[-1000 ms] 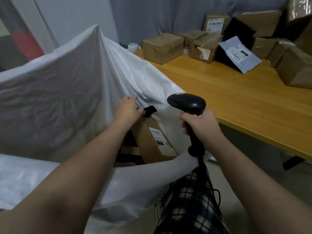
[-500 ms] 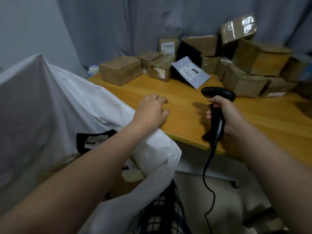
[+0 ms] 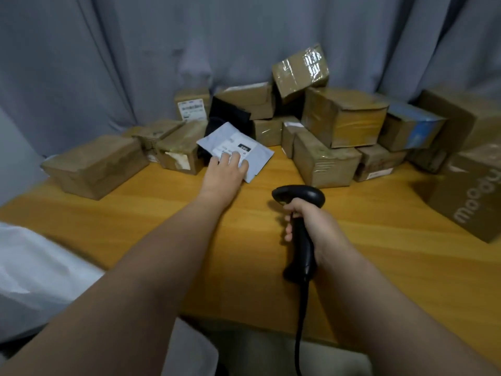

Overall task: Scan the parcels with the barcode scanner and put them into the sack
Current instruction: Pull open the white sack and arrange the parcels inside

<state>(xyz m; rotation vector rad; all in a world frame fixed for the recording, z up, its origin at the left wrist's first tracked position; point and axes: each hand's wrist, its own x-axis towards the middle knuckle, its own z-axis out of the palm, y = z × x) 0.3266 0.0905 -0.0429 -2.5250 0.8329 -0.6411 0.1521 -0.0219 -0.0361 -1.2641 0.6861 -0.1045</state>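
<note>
A grey plastic mailer [image 3: 252, 150] with a white label leans against a black parcel [image 3: 227, 118] at the back of the wooden table [image 3: 135, 221]. My left hand [image 3: 225, 172] lies flat on the mailer's near corner, fingers spread over the label. My right hand [image 3: 309, 223] grips the black barcode scanner [image 3: 301, 210] upright above the table, its head turned toward the mailer and its cable hanging over the front edge. The white sack [image 3: 40, 280] shows at the lower left.
Several brown cardboard boxes [image 3: 341, 118] are heaped along the grey curtain at the back. One long box [image 3: 95, 164] lies at the left and a large printed carton [image 3: 471, 194] stands at the right edge.
My left hand let go of the sack, crossed the table and landed on the grey mailer. The view swung from the sack to the parcel heap, and the scanner moved over the table.
</note>
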